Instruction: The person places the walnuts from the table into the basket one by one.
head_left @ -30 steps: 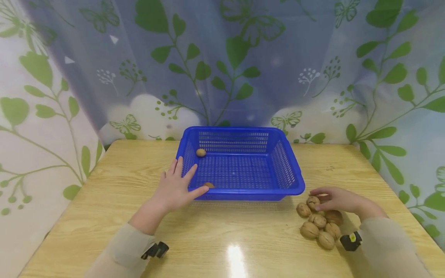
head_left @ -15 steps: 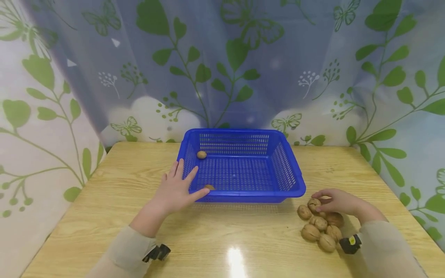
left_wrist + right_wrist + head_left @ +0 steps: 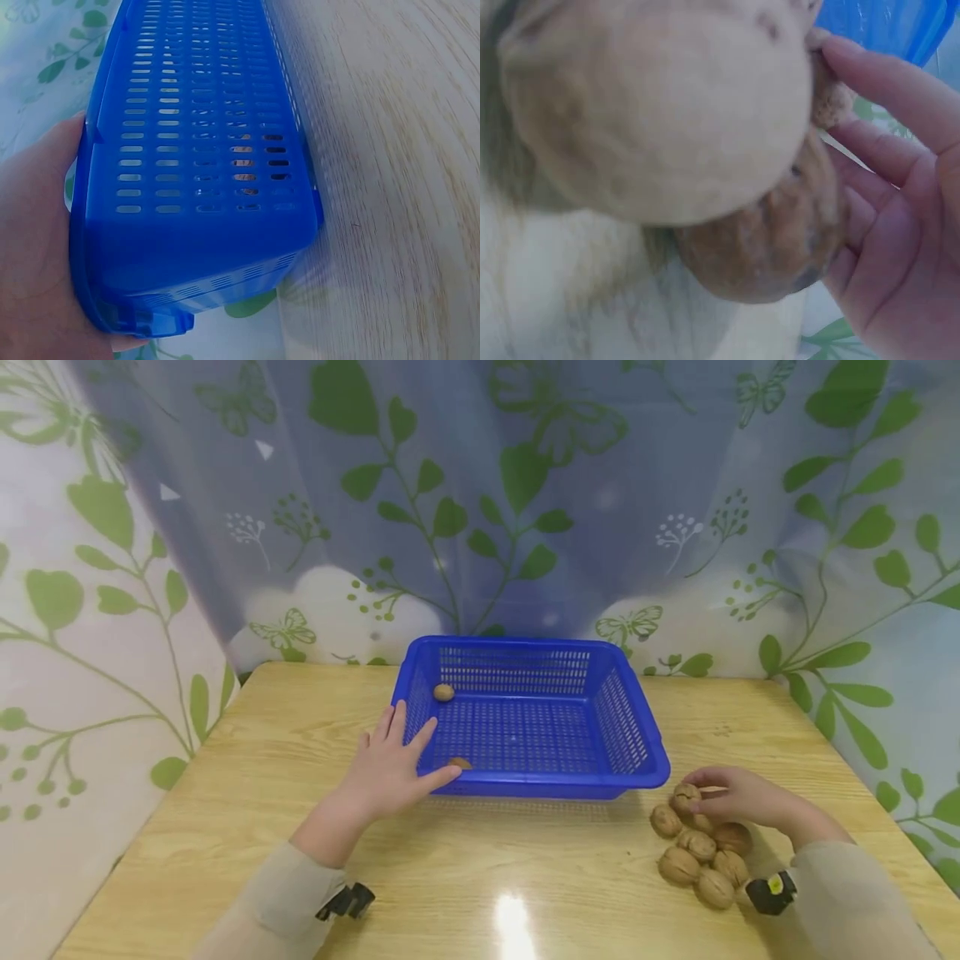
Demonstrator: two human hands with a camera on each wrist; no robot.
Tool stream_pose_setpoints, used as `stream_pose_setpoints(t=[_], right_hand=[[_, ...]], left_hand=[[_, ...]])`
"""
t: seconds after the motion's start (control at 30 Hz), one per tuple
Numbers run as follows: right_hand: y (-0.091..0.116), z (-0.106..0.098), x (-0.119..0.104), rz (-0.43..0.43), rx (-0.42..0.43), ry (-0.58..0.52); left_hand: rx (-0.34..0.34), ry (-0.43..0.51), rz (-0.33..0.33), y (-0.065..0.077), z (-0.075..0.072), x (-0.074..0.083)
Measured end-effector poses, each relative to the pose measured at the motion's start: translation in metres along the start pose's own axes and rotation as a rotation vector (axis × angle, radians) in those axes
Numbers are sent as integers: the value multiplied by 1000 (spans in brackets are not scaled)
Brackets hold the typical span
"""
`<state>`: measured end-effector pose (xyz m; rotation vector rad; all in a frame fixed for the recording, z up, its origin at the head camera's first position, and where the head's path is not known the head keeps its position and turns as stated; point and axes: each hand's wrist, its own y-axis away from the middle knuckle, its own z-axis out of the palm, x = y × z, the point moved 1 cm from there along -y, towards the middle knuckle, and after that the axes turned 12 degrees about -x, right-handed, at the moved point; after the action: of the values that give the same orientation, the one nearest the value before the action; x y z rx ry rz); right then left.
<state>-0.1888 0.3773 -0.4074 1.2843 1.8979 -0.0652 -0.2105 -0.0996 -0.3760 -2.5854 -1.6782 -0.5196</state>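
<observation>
My left hand (image 3: 386,777) rests on the left front corner of a blue plastic basket (image 3: 555,779), fingers spread over its rim. In the left wrist view that hand (image 3: 37,247) lies along the rim, outside the slotted wall (image 3: 180,247). At the right, my right hand (image 3: 753,799) pinches a walnut (image 3: 686,795) at the back of a small pile of walnuts (image 3: 697,845). The right wrist view has the thumb on this walnut (image 3: 832,105); a large blurred walnut (image 3: 660,112) and a darker walnut (image 3: 765,244) hide part of it.
Inside the basket, one walnut (image 3: 444,692) sits at the back left and another walnut (image 3: 461,764) is partly hidden behind the front rim. A leaf-patterned curtain (image 3: 487,593) borders the wooden table (image 3: 540,852) at the back and sides.
The head view has shifted slightly, moving everything a little to the right in the picture. Both hands, the basket and the walnuts otherwise keep nearly the same places.
</observation>
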Motion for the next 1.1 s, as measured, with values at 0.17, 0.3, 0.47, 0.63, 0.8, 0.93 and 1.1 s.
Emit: stream_pose_setpoints(t=[0.17,0.3,0.47,0.63,0.8,0.93,1.1], right_hand=[[3,-4,-6,-4,81,-21],[10,-11,-13,23,148,-21],[18,-22,-29,62,200,-15],[20,-32,-47,86,208,-11],[20,-39,-66,86,209,-6],[19,-47,-78,50,219,16],[17,-53,-90,34,207,24]], left_hand=[[5,-8,2,-2,2,-1],[-7,-1,5,-2,2,0],[-5,-6,1,-2,2,0],[0,-6,4,-2,0,0],[-6,-11,5,0,-3,1],[-6,-19,-1,0,-3,1],[-8,-16,1,0,-3,1]])
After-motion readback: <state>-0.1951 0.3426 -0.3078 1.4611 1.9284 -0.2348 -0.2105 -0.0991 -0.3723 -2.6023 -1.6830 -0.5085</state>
